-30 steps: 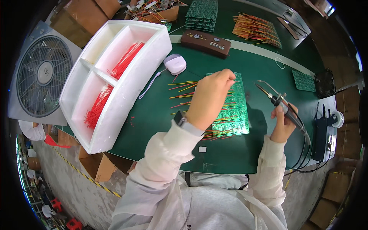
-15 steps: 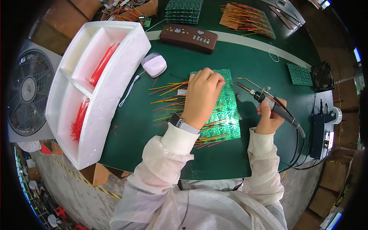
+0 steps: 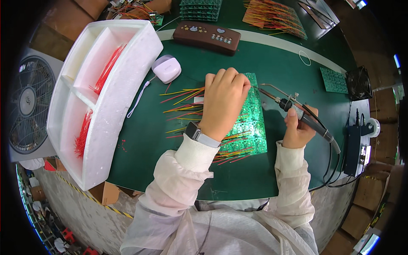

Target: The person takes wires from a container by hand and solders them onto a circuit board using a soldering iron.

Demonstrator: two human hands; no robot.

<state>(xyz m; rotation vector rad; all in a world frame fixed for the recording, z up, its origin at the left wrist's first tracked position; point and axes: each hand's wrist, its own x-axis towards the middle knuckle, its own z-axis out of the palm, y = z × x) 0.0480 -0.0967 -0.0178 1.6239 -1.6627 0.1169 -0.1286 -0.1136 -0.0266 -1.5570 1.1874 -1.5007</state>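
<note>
Left hand (image 3: 224, 102) over upper part of green circuit board (image 3: 256, 127), fingers bunched together; fingertips partly hidden, can't tell if they pinch anything. Right hand (image 3: 299, 129) wrapped firmly around soldering iron (image 3: 314, 123), tip aimed left, just beside the board's upper right edge, near left fingertips. Board lies flat on green table (image 3: 165, 140), in front of person. Red and yellow wires (image 3: 183, 97) stick out past its left side, more across its lower part. White foam box (image 3: 123, 93) at left holds red wires (image 3: 108, 70) in two compartments.
</note>
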